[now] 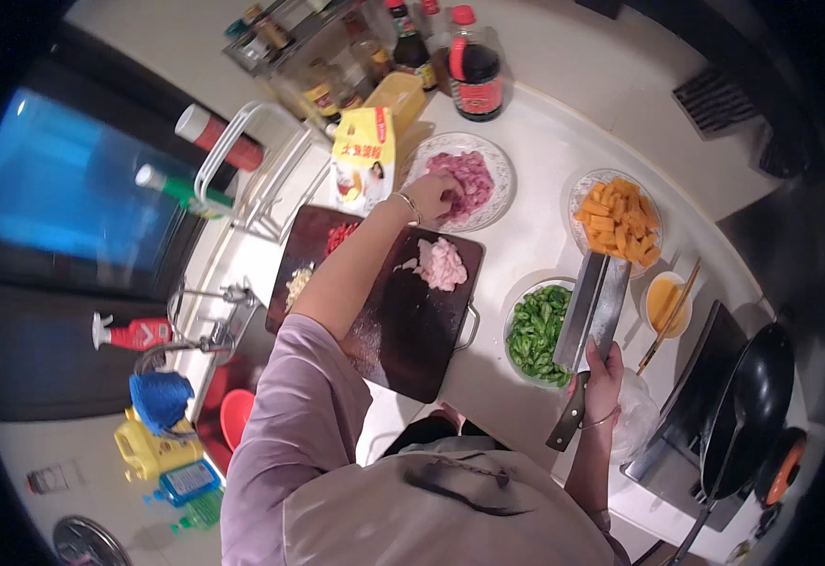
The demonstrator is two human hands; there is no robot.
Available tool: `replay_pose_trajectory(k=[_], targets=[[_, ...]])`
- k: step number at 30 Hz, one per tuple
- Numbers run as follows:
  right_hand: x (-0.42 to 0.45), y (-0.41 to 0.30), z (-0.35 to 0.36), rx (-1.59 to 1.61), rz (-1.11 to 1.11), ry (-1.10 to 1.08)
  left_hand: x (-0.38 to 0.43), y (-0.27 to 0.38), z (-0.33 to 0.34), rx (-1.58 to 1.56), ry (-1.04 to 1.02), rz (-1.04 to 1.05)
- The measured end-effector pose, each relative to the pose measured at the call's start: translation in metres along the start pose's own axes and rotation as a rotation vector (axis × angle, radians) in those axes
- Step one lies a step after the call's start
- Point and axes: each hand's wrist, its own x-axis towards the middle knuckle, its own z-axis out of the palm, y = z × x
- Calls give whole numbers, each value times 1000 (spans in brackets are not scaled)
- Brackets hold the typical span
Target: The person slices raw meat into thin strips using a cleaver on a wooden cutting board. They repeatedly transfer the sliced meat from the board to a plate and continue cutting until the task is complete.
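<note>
My left hand (439, 196) reaches into sliced raw meat (472, 177) on a patterned plate (503, 177); its fingertips are partly hidden, so whether they grip any meat is unclear. My right hand (602, 378) holds a cleaver (605, 304) where blade and handle meet. The blade lies over the edges of a plate of orange vegetable pieces (617, 216) and a plate of cut green peppers (536, 332). On the dark cutting board (391, 332) are pale raw meat (441, 264), chopped red pieces (340, 237) and chopped whitish pieces (299, 284), below my left arm.
A bowl of yellow liquid (667, 304) with chopsticks stands at the right, near a black wok (752, 410) on the stove. A yellow packet (364, 159) and a sauce bottle (476, 81) stand behind. The sink, with its faucet (218, 336), is left.
</note>
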Motion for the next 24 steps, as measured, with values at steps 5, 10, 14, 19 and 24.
replay_pose_trajectory(k=[5,10,14,19,24], targets=[[-5,-7,24,-37,-30,-158,-102,46,-39,-260,555,-250],[-7,22,49,-122,-124,-313,-299,49,18,-664,1035,-776],[-15,43,81,-126,-73,-408,-410,48,38,-648,1372,-1177],[-37,50,124,-234,-95,-552,-446,-3,-7,-680,1746,-1027],[-66,40,127,-196,-75,-585,-468,-85,-51,-551,1584,-1196]])
